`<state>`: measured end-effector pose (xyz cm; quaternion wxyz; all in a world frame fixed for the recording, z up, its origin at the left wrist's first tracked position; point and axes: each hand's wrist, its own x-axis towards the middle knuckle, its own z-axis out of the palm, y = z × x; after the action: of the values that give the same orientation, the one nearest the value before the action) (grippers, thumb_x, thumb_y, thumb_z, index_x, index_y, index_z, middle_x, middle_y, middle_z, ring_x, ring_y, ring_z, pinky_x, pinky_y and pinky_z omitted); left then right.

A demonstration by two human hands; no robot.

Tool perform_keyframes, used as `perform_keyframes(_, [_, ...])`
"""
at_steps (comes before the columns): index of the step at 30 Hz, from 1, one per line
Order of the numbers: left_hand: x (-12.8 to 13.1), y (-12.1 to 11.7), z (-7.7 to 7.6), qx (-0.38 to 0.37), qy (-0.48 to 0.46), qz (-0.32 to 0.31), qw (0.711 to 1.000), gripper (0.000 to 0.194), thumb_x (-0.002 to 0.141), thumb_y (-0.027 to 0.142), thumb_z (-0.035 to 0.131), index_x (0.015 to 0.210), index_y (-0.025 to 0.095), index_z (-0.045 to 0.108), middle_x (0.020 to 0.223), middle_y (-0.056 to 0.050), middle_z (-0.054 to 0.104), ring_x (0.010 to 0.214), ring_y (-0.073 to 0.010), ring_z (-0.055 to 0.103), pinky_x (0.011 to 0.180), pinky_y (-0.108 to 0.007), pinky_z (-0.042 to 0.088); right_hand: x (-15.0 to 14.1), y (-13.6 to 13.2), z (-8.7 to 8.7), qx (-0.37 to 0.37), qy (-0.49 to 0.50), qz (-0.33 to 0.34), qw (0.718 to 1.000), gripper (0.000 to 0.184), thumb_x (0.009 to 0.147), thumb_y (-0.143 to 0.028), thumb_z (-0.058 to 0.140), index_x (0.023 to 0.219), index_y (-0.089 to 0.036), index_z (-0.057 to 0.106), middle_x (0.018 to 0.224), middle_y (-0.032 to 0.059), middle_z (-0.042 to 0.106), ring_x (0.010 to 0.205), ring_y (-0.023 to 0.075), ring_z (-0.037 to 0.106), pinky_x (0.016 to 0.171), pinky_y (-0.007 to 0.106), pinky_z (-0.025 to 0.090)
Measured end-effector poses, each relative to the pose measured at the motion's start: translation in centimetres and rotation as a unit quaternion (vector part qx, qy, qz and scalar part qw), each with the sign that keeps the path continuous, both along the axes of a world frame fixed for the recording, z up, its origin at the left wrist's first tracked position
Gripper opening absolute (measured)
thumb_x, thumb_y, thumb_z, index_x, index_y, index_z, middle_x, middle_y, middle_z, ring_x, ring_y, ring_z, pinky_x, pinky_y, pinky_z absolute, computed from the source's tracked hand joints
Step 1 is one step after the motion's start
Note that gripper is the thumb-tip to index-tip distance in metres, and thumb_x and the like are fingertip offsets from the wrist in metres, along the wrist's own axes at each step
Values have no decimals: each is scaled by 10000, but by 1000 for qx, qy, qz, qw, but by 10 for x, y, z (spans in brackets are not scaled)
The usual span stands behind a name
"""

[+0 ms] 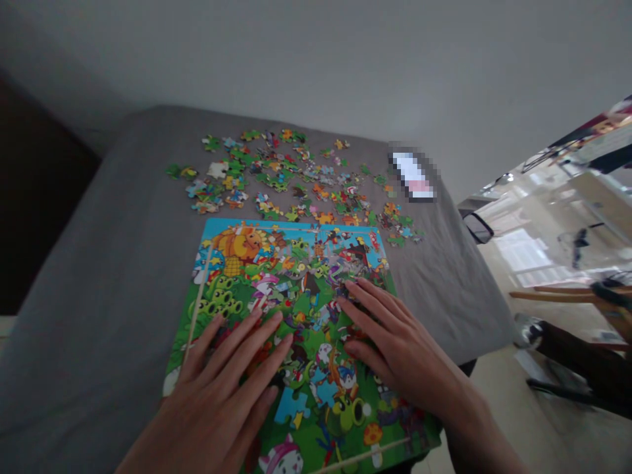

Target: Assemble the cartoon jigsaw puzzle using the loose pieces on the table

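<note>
A colourful jigsaw puzzle board (227, 227) with cartoon plants and animals lies at the near edge of the grey cloth, puzzle pieces spread over its middle. My left hand (222, 388) rests palm down over the board's lower left, fingers stretched and slightly apart. On the right side, my right hand (395, 336) also lies palm down, its fingertips touching pieces near the board's centre right. Neither hand visibly holds anything. Between them lies a blue puzzle piece (291, 405) with a yellow star. What lies beneath the palms is hidden.
Many loose puzzle pieces (276, 171) are scattered on the grey cloth (133, 263) beyond the board. A pixelated phone-like object (413, 174) lies at the back right. A pale wall (296, 66) stands behind. Wooden furniture (557, 296) is off to the right.
</note>
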<state>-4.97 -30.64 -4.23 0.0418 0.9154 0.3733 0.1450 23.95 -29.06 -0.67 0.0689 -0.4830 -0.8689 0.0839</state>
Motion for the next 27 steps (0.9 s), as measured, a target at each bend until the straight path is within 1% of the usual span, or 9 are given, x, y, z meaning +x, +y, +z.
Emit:
perform_keyframes(5, [-2, 1, -6, 0, 2, -5, 1000, 517, 971, 341, 499, 1483, 288, 458, 1592, 9, 388, 1477, -228, 307, 1263, -426, 32, -1, -1, 4, -10, -14, 9, 1000, 474, 985, -344, 560, 1422, -160, 524, 1509, 128, 496, 1445, 283, 383, 1130, 516, 440])
perform_keyframes(10, [-3, 1, -8, -2, -4, 0, 1000, 483, 980, 367, 494, 1460, 312, 488, 1563, 17, 436, 1451, -226, 364, 1263, -418, 43, 1, 6, 8, -14, 2, 16, 1000, 444, 986, -319, 560, 1409, -187, 532, 1499, 106, 512, 1445, 249, 388, 1140, 491, 435])
perform_keyframes(15, [-3, 1, -7, 2, -5, -2, 1000, 515, 975, 371, 497, 1483, 299, 461, 1560, 3, 441, 1451, -236, 360, 1265, -429, 43, -2, 16, 16, -16, 0, 46, 999, 397, 988, -298, 553, 1362, -164, 569, 1460, 115, 553, 1407, 237, 447, 1140, 464, 441])
perform_keyframes(17, [-4, 2, -8, 6, -9, -7, 1000, 534, 971, 375, 499, 1496, 289, 446, 1559, -6, 443, 1452, -244, 356, 1264, -435, 45, -2, 19, 19, -16, 4, 65, 998, 385, 989, -298, 552, 1349, -164, 577, 1453, 105, 560, 1400, 223, 455, 1148, 444, 435])
perform_keyframes(20, [-3, 5, -8, 12, -5, -12, 1000, 541, 967, 374, 504, 1497, 283, 445, 1555, -8, 449, 1447, -241, 364, 1264, -427, 42, 1, 25, 20, -11, 2, 82, 997, 381, 996, -298, 540, 1351, -163, 572, 1482, 101, 530, 1425, 218, 419, 1158, 434, 421])
perform_keyframes(24, [-1, 10, -6, 21, 11, -11, 1000, 538, 968, 377, 504, 1494, 284, 446, 1571, 4, 425, 1457, -221, 351, 1263, -403, 29, 6, 38, 17, 11, -9, 70, 997, 404, 1002, -293, 527, 1381, -154, 551, 1526, 126, 472, 1463, 242, 355, 1171, 466, 395])
perform_keyframes(27, [0, 14, -4, 21, 27, -1, 999, 534, 969, 395, 512, 1492, 306, 443, 1572, 21, 421, 1453, -211, 359, 1260, -395, 34, 6, 49, 14, 17, -16, 73, 997, 394, 997, -312, 534, 1371, -188, 560, 1543, 103, 454, 1477, 240, 330, 1174, 473, 389])
